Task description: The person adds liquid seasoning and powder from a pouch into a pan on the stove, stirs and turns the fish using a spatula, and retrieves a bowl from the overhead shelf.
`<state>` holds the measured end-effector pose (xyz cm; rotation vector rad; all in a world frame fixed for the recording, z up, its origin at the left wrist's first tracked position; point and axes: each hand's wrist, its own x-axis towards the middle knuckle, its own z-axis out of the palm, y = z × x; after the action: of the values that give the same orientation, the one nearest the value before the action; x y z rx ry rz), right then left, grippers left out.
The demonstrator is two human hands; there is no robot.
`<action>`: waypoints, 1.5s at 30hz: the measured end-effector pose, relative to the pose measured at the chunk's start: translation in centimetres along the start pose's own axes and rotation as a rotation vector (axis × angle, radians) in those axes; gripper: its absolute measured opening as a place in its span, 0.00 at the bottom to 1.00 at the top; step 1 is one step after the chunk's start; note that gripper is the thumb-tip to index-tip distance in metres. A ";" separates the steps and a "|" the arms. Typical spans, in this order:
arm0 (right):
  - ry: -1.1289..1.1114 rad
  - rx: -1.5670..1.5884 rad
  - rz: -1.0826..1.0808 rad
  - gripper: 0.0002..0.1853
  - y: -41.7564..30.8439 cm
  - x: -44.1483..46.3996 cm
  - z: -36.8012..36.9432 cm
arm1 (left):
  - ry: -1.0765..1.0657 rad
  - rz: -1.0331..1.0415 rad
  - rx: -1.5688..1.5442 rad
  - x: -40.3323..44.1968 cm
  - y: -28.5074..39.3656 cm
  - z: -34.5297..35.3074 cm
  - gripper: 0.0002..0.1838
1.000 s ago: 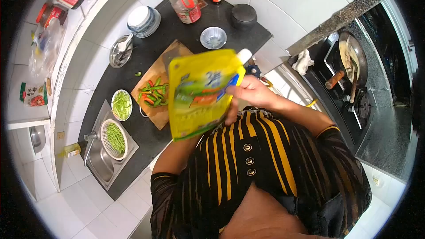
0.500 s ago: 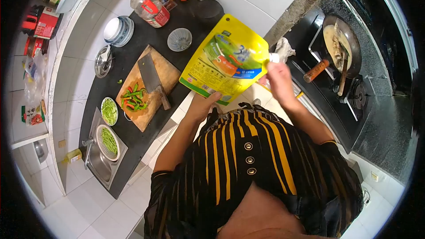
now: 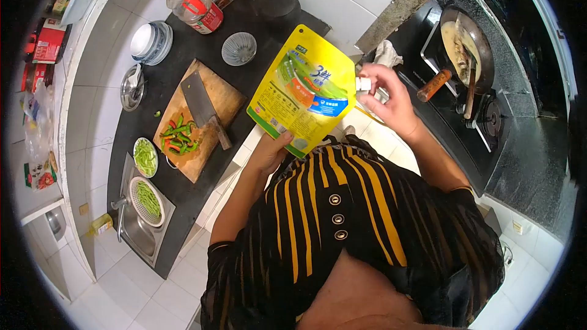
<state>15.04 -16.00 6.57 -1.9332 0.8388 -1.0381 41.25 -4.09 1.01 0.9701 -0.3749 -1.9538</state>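
Observation:
A yellow seasoning pouch [image 3: 299, 95] with a green lower edge and a vegetable picture is tilted in front of my body. My left hand [image 3: 272, 151] grips its bottom edge, thumb on the printed face and the other fingers hidden behind. A white screw cap [image 3: 364, 84] sits on the spout at the pouch's right corner. My right hand [image 3: 391, 99] is at this cap, index finger above and thumb below it, with the cap's end showing between them.
On the left counter lie a cutting board [image 3: 229, 95] with a cleaver [image 3: 200, 99] and cut peppers [image 3: 178, 135], a glass bowl [image 3: 239, 49], and a colander [image 3: 147, 201] of green strips over the sink. At right, a wok [image 3: 483, 43] with pale broth and a spatula [image 3: 469, 98] stands on the stove.
The pouch has turned slightly and shifted down and left in view. My right fingers have spread around the cap, which now shows more. My left hand keeps its hold.

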 end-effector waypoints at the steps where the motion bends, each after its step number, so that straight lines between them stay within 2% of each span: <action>1: 0.006 -0.007 0.002 0.19 0.1 -0.2 0.4 | 0.012 0.020 0.027 0.0 0.0 -0.5 0.36; 3: -0.072 0.580 0.509 0.16 0.3 -0.6 1.0 | 0.010 0.027 0.055 -0.3 0.2 -1.6 0.36; 4: -0.101 0.641 0.628 0.13 1.0 -0.8 1.4 | 0.020 0.050 0.073 -0.4 0.4 -2.1 0.33; 7: -0.009 0.524 0.559 0.11 0.0 -1.4 3.5 | 0.048 0.029 0.093 -0.5 0.4 -4.0 0.31; 8: 0.033 0.273 0.466 0.09 -0.5 -1.5 4.0 | 0.026 -0.008 0.105 -0.5 0.6 -4.3 0.32; 9: 0.050 0.265 0.478 0.09 -0.9 -1.3 4.0 | 0.003 -0.046 0.116 -0.4 0.6 -4.6 0.34; 11: 0.020 -0.344 -0.084 0.10 -2.0 -0.7 3.4 | -0.033 -0.083 0.078 0.1 0.8 -5.1 0.33; 12: 0.058 -0.369 -0.118 0.10 -2.6 -0.9 3.2 | -0.075 -0.116 0.016 0.4 1.0 -5.1 0.33; 14: 0.155 -0.410 -0.109 0.10 -3.1 -1.6 2.2 | -0.176 -0.128 -0.099 1.1 1.1 -5.1 0.30; 15: 0.239 -0.442 -0.119 0.10 -3.2 -2.0 1.3 | -0.187 -0.159 -0.064 1.5 1.4 -4.7 0.33; 17: 0.269 -0.414 -0.099 0.11 -3.0 -3.0 -0.2 | -0.169 -0.145 -0.045 1.9 1.9 -3.0 0.35; 19: 0.309 -0.300 0.001 0.12 -2.5 -4.4 -1.0 | -0.151 -0.120 0.047 3.0 1.4 -1.6 0.36; 22: 0.292 -0.099 0.131 0.11 -0.5 -7.8 -2.1 | -0.230 0.154 0.302 5.4 1.8 3.6 0.35; 23: 0.285 -0.068 0.148 0.11 -0.2 -8.9 -2.8 | -0.114 0.150 0.477 6.9 1.4 4.1 0.33; 26: 0.238 -0.052 0.258 0.10 0.9 -12.3 -5.7 | -0.095 0.135 0.664 9.6 3.3 13.4 0.30; 28: 0.153 0.002 0.387 0.10 1.9 -14.3 -8.2 | -0.132 0.429 0.983 12.5 3.0 18.4 0.25; 29: 0.173 0.015 0.389 0.10 2.4 -15.2 -9.4 | -0.141 0.419 1.002 14.1 2.6 20.7 0.25; 31: 0.190 0.095 0.413 0.10 3.4 -16.8 -11.8 | -0.210 0.681 1.073 17.5 2.0 24.7 0.19; 35: 0.264 0.060 0.315 0.09 4.9 -18.7 -16.6 | -0.172 0.641 1.209 23.3 1.8 30.6 0.15; 37: 0.251 0.067 0.372 0.09 5.0 -19.6 -18.7 | -0.117 0.708 1.401 24.8 1.5 33.1 0.14; 41: 0.291 0.063 0.415 0.09 6.3 -21.8 -21.5 | -0.130 0.682 1.454 27.1 0.7 36.5 0.15; 42: 0.284 0.074 0.440 0.09 6.5 -22.3 -22.0 | -0.132 0.613 1.446 28.0 0.6 36.8 0.13; 45: 0.318 0.127 0.474 0.09 6.8 -23.7 -22.6 | -0.126 0.640 1.476 29.2 -0.3 37.7 0.14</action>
<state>-16.66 -7.16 0.45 -1.3829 1.2988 -1.0817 4.11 -32.28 11.11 1.2918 -2.0593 -0.9167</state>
